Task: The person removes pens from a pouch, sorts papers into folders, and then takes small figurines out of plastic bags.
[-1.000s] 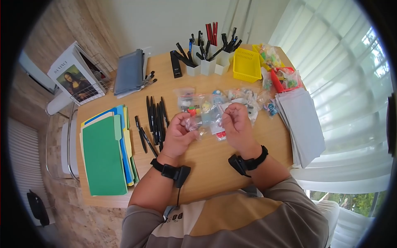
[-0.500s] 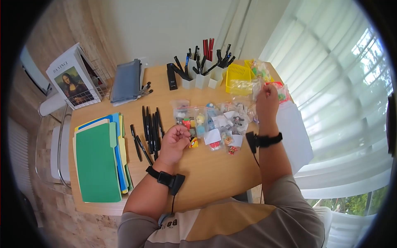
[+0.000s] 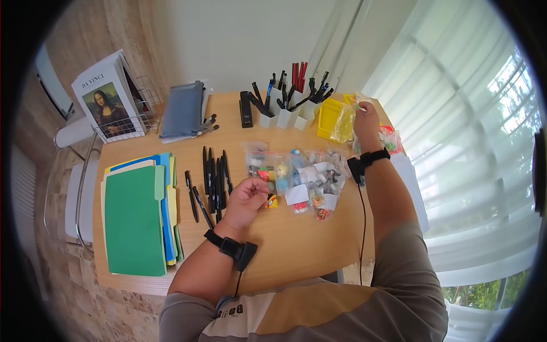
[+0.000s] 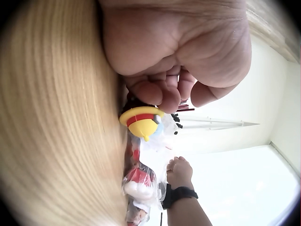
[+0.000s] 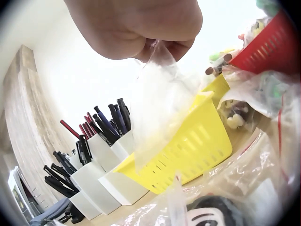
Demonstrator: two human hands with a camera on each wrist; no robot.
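Note:
My left hand (image 3: 246, 202) rests by the tabletop, fingers loosely curled and thumb apart, with nothing showing in the palm. Right beyond its fingertips is a small toy figure with a yellow, red-banded hat (image 4: 142, 123); the fingers hide part of its body. At the far right, my right hand (image 3: 366, 118) is raised beside the yellow basket (image 3: 328, 121). It pinches a clear plastic bag (image 5: 162, 101) at the top, and the bag hangs down over the basket's rim. Several bagged toy figures (image 3: 299, 208) lie between the hands.
White holders (image 5: 96, 181) full of pens stand at the back. A red basket (image 5: 270, 44) with bagged toys is right of the yellow one. Black pens (image 3: 216, 185), colored folders (image 3: 134, 219) and a Da Vinci book (image 3: 105, 105) are on the left. White paper (image 3: 419, 191) lies at the right edge.
Both hands were together at the clear bag. The right hand has since moved away, up and right to the yellow basket with the bag. The left stays low; the yellow-hatted figure now shows beside it.

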